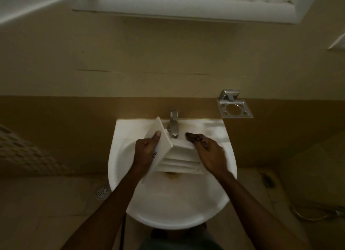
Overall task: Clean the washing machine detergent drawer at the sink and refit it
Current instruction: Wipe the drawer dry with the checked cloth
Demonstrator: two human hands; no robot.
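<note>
Fingers [157, 136] pinching white ribbed detergent drawer [183, 157] (panel tilted), over sink [120, 137]

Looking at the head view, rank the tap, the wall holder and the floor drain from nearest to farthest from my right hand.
1. Tap: just left of the right hand's fingertips.
2. Wall holder: up and to the right.
3. Floor drain: far left, low down.

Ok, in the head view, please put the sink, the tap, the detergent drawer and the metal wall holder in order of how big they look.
1. sink
2. detergent drawer
3. metal wall holder
4. tap
The drawer is held above the basin, nearer the camera, but the gaps look clear.
</note>
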